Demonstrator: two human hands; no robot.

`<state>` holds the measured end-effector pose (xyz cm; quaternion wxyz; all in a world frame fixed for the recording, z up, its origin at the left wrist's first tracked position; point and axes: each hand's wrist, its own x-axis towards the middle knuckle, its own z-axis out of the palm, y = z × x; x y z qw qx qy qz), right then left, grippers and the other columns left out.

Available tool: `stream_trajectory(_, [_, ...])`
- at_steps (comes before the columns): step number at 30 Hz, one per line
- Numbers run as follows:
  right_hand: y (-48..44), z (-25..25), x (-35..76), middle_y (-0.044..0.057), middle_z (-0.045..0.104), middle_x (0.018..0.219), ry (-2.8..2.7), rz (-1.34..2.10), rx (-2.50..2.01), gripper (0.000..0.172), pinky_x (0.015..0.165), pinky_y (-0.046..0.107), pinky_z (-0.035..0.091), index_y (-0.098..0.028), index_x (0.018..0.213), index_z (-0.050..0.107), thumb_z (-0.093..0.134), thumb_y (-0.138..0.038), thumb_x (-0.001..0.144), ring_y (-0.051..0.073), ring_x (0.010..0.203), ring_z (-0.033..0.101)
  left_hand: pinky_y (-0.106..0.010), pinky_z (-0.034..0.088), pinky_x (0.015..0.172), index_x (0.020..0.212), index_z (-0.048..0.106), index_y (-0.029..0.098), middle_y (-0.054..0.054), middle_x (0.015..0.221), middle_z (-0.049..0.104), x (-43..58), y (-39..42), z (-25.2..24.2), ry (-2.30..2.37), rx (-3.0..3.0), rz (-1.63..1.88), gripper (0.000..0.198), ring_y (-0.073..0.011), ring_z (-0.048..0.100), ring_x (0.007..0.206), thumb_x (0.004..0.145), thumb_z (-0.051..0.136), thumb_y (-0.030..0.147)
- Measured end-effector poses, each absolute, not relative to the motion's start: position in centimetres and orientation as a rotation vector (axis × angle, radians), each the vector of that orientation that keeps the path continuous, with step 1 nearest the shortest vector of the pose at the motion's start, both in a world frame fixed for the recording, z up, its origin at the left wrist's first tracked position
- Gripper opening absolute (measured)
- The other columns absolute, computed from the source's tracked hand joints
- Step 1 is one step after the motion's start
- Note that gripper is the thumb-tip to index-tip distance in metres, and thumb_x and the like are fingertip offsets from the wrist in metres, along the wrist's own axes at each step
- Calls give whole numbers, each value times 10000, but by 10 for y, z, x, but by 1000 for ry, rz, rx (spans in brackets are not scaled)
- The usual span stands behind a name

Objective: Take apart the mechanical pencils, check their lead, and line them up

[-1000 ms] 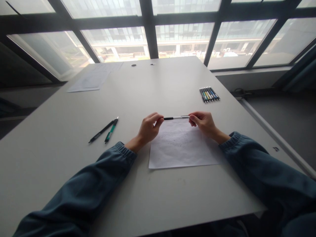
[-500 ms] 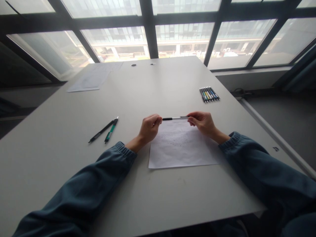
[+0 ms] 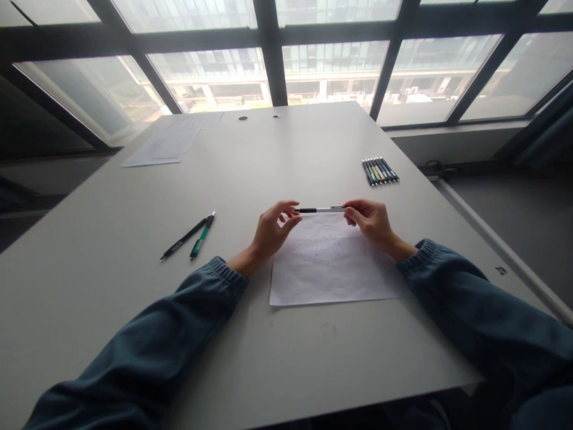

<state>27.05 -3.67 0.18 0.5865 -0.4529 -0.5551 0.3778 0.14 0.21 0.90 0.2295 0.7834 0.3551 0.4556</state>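
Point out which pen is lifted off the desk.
The white pen with a black tip, held by the right hand above the sheet; the left pair and far-right row lie flat.

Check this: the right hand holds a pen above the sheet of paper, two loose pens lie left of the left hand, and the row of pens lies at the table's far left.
Wrong side: the row of pens lies on the right of the table, beyond the right hand, not at the far left. The head view shows it; the rest stands.
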Motion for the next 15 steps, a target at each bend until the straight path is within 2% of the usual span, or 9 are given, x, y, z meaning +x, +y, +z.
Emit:
stream_trajectory(2, [-37,2,270,9,644,606,-1293,868,-1066,307,504,264,455,-149,866,731,789,-438,782,117,528,559,-259,524,707,1127,673,198,-45,940,753,2,2,8,978,2187,1311,322,-152,703,809,888,723,407])
stream_trajectory(8, [-38,4,269,8,641,602,-1299,862,-1072,302,499,262,452,-146,864,728,784,-431,781,115,522,554,-229,519,676,968,706,187,-30,892,730,3,2,8,991,2247,1378,92,-123,671,776,939,652,255])
stream_trajectory(15, [-38,3,270,11,646,608,-1311,862,-1077,311,501,266,459,-149,870,729,788,-440,780,119,526,562,-246,525,682,922,713,183,-33,860,728,4,-1,12,1020,2242,1369,141,-134,655,752,943,649,306])
